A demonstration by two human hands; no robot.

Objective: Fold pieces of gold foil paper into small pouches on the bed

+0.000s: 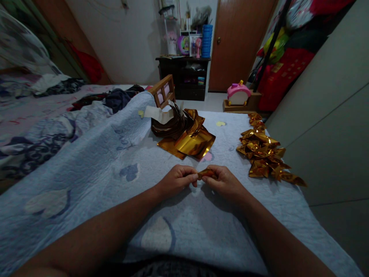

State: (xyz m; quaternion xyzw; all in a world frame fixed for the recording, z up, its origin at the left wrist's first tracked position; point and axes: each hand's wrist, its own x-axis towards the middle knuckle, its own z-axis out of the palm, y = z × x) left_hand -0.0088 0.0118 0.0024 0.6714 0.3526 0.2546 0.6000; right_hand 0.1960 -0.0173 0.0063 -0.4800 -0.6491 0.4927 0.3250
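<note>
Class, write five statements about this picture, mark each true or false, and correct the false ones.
1. The left hand and right hand hold one small gold piece together. True.
2. Nothing gold lies right of the hands. False: folded gold pieces lie there.
3. Gold sheets lie beyond the hands. True.
4. The bedding is plain. False: the blue cover bears heart shapes.
5. A blue cylinder stands on the dark cabinet. True.

arms (pixel 115 219) angled inward | left hand (pixel 179 179), right hand (pixel 224 181) close together | both pinching (thumbs nearside)
</note>
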